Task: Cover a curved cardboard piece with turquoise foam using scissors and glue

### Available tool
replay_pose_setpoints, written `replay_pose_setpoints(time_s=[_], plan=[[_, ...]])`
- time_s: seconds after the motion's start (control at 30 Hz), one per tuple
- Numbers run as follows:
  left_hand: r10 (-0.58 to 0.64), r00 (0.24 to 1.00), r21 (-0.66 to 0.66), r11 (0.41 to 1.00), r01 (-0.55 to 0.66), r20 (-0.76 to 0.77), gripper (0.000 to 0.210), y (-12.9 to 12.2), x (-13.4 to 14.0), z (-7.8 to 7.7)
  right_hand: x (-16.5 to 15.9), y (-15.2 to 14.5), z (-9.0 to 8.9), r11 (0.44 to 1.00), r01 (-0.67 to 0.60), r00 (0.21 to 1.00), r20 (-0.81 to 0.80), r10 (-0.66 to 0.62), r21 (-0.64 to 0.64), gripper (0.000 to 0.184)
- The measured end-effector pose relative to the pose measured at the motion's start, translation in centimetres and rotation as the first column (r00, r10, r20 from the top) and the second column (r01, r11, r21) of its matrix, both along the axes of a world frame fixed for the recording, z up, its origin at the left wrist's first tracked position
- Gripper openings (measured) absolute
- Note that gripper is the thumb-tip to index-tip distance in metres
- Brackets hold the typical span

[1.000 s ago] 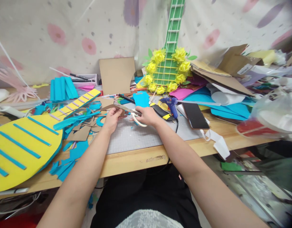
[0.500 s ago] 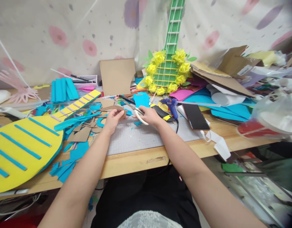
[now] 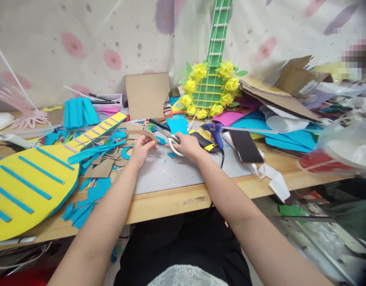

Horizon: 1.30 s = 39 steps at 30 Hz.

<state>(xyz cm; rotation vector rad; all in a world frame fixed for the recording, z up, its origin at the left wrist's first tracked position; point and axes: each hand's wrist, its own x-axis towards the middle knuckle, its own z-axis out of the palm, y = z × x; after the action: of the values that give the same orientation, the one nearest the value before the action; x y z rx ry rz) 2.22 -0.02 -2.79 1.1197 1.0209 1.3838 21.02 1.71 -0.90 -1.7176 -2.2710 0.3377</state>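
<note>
My left hand [image 3: 142,150] is closed, its fingertips pinching a curved strip of brown cardboard [image 3: 151,136]. To the right, my right hand [image 3: 187,145] grips scissors [image 3: 173,140] by their white handles. Their blades point up and to the left, just beyond the cardboard; whether they touch it I cannot tell. Both hands are over the grey cutting mat [image 3: 171,174]. Scraps of blue paper [image 3: 177,124] and cardboard lie around them.
On the left lies a yellow guitar shape [image 3: 30,178] with blue strips. A green guitar shape [image 3: 209,95] with yellow flowers leans at the back. Right of my hands are a blue glue gun [image 3: 216,133], a phone [image 3: 245,146] and a plastic bag [image 3: 346,139].
The scissors have turned slightly in my right hand, and their handle loops look closer together. My left hand keeps the cardboard strip in almost the same spot.
</note>
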Motion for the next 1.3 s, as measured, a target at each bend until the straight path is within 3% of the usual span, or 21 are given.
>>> replay_pose_setpoints(time_s=[0.07, 0.17, 0.47, 0.63, 0.8, 0.9, 1.03, 1.2, 1.3], plan=[[0.028, 1.000, -0.010, 1.000, -0.028, -0.003, 0.019, 0.1, -0.2, 0.0, -0.4, -0.1, -0.1, 0.995, 0.097, 0.994, 0.048, -0.098, 0.008, 0.044], [0.053, 0.998, -0.024, 0.998, -0.053, 0.013, 0.018, 0.2, -0.5, 0.1, -0.9, -0.3, -0.2, 0.990, 0.140, 0.988, 0.067, -0.142, 0.037, 0.038], [0.158, 0.987, -0.072, 0.985, -0.155, 0.039, 0.027, 0.4, -0.4, 0.2, -2.7, -1.5, -0.7, 0.997, -0.054, 0.997, 0.049, 0.051, 0.053, 0.035], [0.041, 0.993, -0.002, 0.999, -0.041, 0.108, 0.037, 0.3, -0.7, 0.4, -2.7, -1.6, -0.9, 0.992, -0.107, 0.994, -0.028, 0.109, 0.068, 0.037], [-0.037, 0.986, -0.032, 0.999, 0.042, 0.160, 0.046, 0.2, -0.9, 0.8, -2.0, -1.4, -0.5, 0.991, -0.132, 0.989, -0.071, 0.133, 0.014, 0.035], [0.016, 0.992, -0.063, 0.998, -0.008, 0.124, 0.040, 0.2, -0.8, 0.8, -1.7, -1.1, -0.4, 0.987, -0.151, 0.984, -0.108, 0.145, -0.053, 0.036], [0.100, 0.992, -0.087, 0.992, -0.092, 0.082, 0.022, 0.3, -0.6, 0.4, -1.6, -1.0, -0.4, 0.984, -0.170, 0.979, -0.118, 0.164, -0.044, 0.037], [0.111, 0.989, -0.152, 0.984, -0.096, 0.094, 0.019, 0.4, -0.4, 0.2, -1.7, -0.7, -0.5, 0.999, -0.036, 0.975, -0.218, 0.037, 0.010, 0.022], [0.066, 0.992, -0.131, 0.990, -0.052, 0.107, 0.022, 0.3, -0.4, 0.2, -1.6, -0.3, -0.8, 0.988, 0.078, 0.961, -0.275, -0.040, 0.131, 0.025]])
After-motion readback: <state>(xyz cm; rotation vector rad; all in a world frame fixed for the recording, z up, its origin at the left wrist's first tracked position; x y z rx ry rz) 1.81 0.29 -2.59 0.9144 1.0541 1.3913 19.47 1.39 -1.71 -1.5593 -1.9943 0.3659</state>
